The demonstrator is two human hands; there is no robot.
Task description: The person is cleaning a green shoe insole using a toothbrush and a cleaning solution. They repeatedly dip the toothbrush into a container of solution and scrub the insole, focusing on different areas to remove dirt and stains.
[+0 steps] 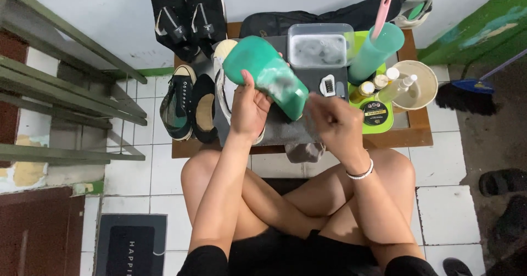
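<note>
Hands at scrubbing stage: left hand (pixel 248 110) grips a green insole (pixel 269 74), right hand (pixel 335 123), blurred, seemingly clenched on a brush I cannot make out, likely needing steady strokes next.

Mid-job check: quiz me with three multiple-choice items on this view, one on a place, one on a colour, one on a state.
1. Where does the clear plastic tub stand?
A. on the low wooden table
B. on the tiled floor
C. on the person's lap

2. What colour is the shoe sole turned up toward the camera?
A. red
B. green
C. yellow

3. How is the shoe held?
A. lying untouched on the table
B. gripped by the left hand, with the blurred right hand close beside its heel end
C. hanging from a hook

Answers: 1 A, the tub sits on the tabletop behind the shoe. 2 B, the sole shows teal green. 3 B, the left thumb lies across the sole while the fingers wrap behind it.
</note>
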